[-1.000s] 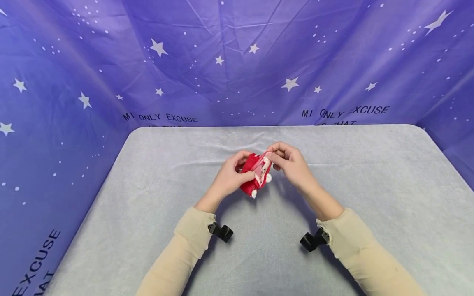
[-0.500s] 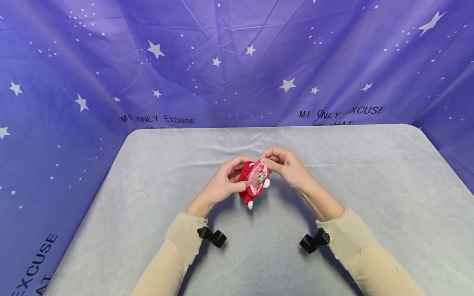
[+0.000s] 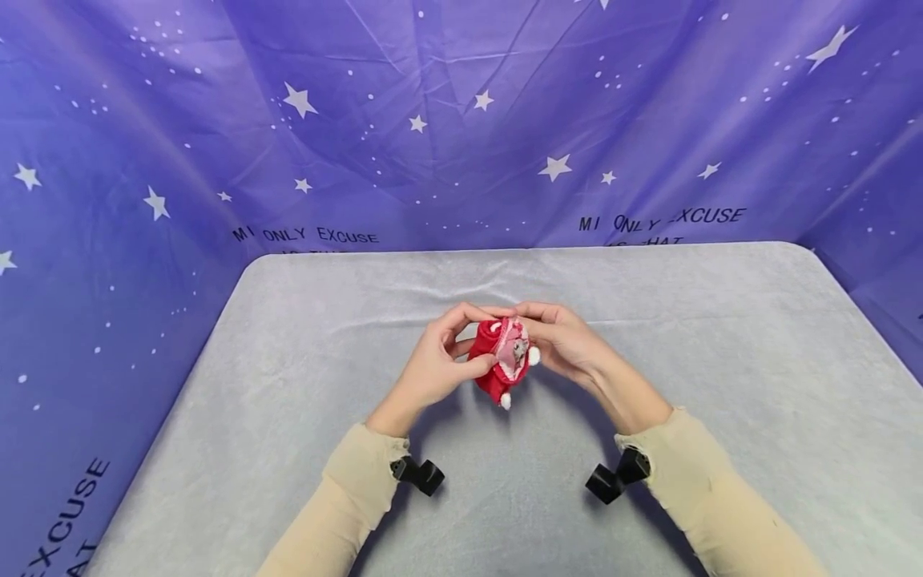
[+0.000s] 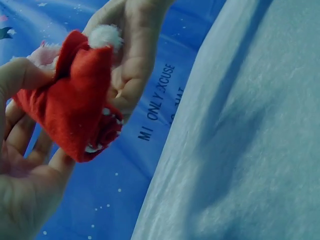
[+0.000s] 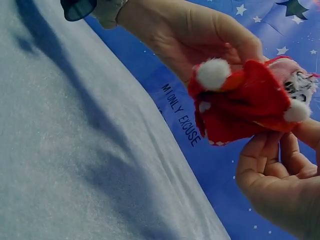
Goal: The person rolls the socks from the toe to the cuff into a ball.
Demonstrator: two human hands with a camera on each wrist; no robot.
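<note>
A small red felt pouch (image 3: 489,383) with white pom-poms (image 5: 213,73) is held between both hands above the table. Its mouth gapes toward the right in the head view, showing pink lining (image 3: 509,353) and a patch of black-and-white threads (image 5: 301,86). My left hand (image 3: 427,365) grips the pouch's left side, thumb over the near rim and fingers behind. My right hand (image 3: 580,346) pinches the far right part of the rim, its fingertips right by the left fingertips. In the left wrist view the red felt (image 4: 75,110) hides part of the right hand.
A grey cloth-covered table (image 3: 288,385) lies under the hands. Behind it and at the sides hang purple-blue curtains (image 3: 360,160) with white stars and lettering. Black wrist cameras (image 3: 420,474) sit at both beige sleeve cuffs.
Both hands have come slightly nearer the person with the pouch, and the right fingers have moved in beside the left ones. The mouth has spread wider, showing more of the inside.
</note>
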